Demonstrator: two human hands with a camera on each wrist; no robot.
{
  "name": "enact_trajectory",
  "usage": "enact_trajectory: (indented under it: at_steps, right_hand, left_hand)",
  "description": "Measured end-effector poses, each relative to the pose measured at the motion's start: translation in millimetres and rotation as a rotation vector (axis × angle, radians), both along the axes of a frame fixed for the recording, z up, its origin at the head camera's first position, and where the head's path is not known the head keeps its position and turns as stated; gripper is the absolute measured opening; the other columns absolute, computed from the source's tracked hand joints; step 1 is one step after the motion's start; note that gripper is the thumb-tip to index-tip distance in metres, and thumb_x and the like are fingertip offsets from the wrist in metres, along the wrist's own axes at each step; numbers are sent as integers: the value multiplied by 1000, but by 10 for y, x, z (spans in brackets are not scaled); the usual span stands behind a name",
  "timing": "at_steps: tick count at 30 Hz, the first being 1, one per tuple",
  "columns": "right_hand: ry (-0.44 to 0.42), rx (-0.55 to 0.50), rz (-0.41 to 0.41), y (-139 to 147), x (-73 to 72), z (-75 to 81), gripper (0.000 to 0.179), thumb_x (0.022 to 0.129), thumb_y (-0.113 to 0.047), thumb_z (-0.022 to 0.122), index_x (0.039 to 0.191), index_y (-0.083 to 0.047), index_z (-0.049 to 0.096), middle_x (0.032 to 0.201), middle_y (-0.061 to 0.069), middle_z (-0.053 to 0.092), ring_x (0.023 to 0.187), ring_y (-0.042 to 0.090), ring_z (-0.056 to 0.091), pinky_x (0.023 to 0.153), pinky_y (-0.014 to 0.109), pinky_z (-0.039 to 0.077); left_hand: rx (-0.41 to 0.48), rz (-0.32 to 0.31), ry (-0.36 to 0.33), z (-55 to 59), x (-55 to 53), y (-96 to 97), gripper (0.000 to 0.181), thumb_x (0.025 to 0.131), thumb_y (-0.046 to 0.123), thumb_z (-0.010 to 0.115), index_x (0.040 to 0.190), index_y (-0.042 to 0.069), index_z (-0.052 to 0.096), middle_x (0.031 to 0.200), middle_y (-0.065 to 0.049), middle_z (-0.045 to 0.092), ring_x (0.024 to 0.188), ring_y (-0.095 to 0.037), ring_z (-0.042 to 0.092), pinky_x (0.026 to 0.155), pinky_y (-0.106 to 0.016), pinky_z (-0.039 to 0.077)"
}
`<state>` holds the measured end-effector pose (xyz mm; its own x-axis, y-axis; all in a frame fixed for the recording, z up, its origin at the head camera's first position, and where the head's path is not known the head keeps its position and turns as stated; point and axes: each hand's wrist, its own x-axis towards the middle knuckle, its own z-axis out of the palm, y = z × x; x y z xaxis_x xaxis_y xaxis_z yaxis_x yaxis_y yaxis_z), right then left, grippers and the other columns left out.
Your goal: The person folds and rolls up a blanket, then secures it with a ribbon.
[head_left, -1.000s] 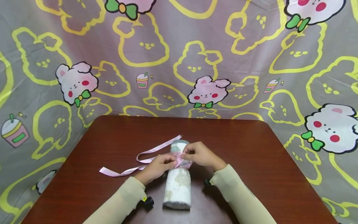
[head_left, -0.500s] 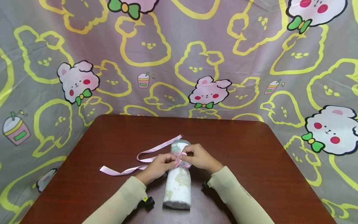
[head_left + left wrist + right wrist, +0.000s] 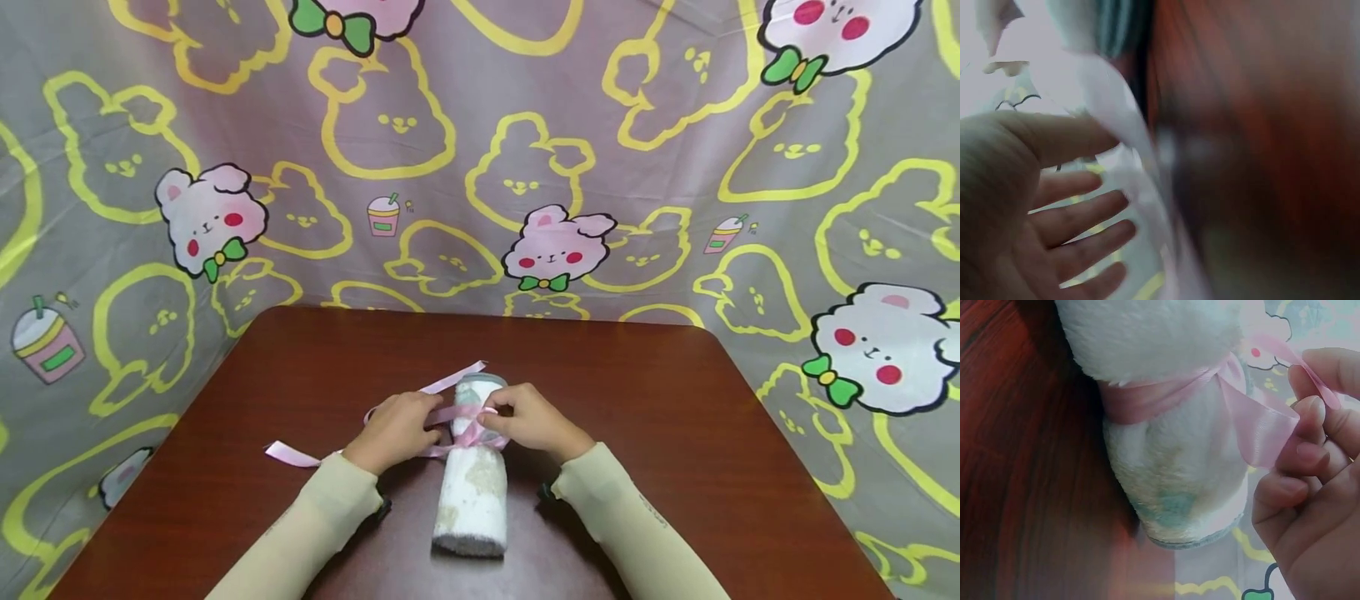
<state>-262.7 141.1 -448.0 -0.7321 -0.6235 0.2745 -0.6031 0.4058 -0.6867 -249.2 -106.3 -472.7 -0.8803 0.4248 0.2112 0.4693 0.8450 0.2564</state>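
Note:
A white fluffy cylinder (image 3: 471, 500) with tan patches and a grey far end lies lengthwise in front of the person. Pink satin ribbon (image 3: 1154, 400) runs around its narrowed part and crosses on top. The right hand (image 3: 528, 421) pinches a loop of this ribbon between thumb and forefinger, its other fingers curled in the right wrist view. Left of the cylinder is the left hand (image 3: 397, 427), fingers apart and loosely extended. In the blurred left wrist view, ribbon (image 3: 1141, 181) passes right at the left thumb tip.
The brown wooden table (image 3: 637, 375) carries the ribbon's loose tail (image 3: 291, 454) on the left. Another ribbon end (image 3: 465, 375) lies near the cylinder's far end. A cartoon-printed curtain (image 3: 442, 192) surrounds the table's back and sides.
The left hand has released the ribbon by the crossing and moved left, its fingers spreading. Ribbon strands now show between the hands. The right hand keeps its pinch nearly in place.

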Motion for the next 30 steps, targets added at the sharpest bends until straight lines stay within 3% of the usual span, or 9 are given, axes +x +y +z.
enact_trajectory:
  at_steps: [3, 5, 8, 11, 15, 18, 23, 26, 30]
  right_hand:
    - [-9, -12, 6, -6, 2, 9, 20, 90, -19, 69, 71, -22, 61, 60, -12, 49, 58, 6, 46, 52, 25, 40]
    - [-8, -11, 5, -8, 2, 10, 21, 90, -20, 69, 71, -22, 61, 59, -12, 48, 57, 6, 45, 51, 25, 40]
    - [-3, 7, 7, -17, -1, -1, 23, 90, -20, 69, 70, -23, 60, 59, -12, 48, 56, 5, 44, 51, 24, 39]
    - [7, 17, 31, -30, -8, -5, 22, 90, -19, 70, 70, -23, 62, 61, -14, 51, 59, 4, 46, 54, 25, 41]
    - [13, 18, 60, -25, 3, 49, 16, 88, -14, 72, 73, -21, 69, 66, -14, 58, 61, 5, 50, 56, 25, 44]
    - [-42, 24, 86, 3, 31, 114, 12, 86, -13, 72, 76, -18, 73, 62, -10, 62, 55, 7, 53, 51, 25, 46]
    - [-131, 45, 151, 35, 66, 165, 8, 88, -14, 71, 82, -16, 76, 56, -1, 62, 45, 15, 57, 44, 27, 47]
    - [-123, 64, 131, 38, 64, 154, 7, 88, -16, 71, 84, -17, 77, 54, -3, 61, 46, 17, 59, 45, 27, 47]
    - [-86, 82, 63, 39, 51, 130, 9, 89, -16, 70, 82, -17, 75, 51, -9, 57, 46, 16, 60, 46, 27, 47]
  left_hand:
    - [-4, -36, -63, 26, -53, 10, 43, 74, 27, 79, 113, 11, 66, 93, 0, 68, 82, -20, 63, 70, -43, 49]
    - [54, -69, -173, 44, -93, 8, 49, 76, 26, 79, 119, 13, 61, 94, 2, 66, 82, -17, 62, 71, -40, 49]
    - [198, -104, -363, 76, -146, -19, 57, 81, 23, 78, 130, 10, 52, 93, -1, 66, 81, -15, 61, 70, -36, 49]
    - [366, -120, -533, 117, -176, -59, 48, 89, 19, 71, 129, 5, 48, 82, -6, 63, 69, -18, 57, 61, -32, 46]
    - [552, -112, -669, 189, -174, -62, 37, 97, 16, 61, 127, 1, 46, 79, -15, 61, 66, -24, 54, 55, -31, 40]
    - [667, -78, -713, 236, -174, -4, 33, 98, 10, 55, 127, -2, 44, 74, -17, 58, 62, -23, 53, 54, -30, 40]
    - [863, 13, -723, 279, -181, 127, 31, 97, -1, 49, 126, -8, 42, 68, -11, 53, 53, -16, 47, 52, -28, 42]
    - [951, 53, -733, 290, -170, 163, 31, 96, -3, 47, 126, -10, 40, 68, -9, 52, 49, -14, 44, 50, -27, 43]
    - [990, 67, -810, 302, -83, 92, 28, 100, 3, 44, 126, -7, 41, 69, -11, 51, 48, -14, 43, 47, -27, 42]
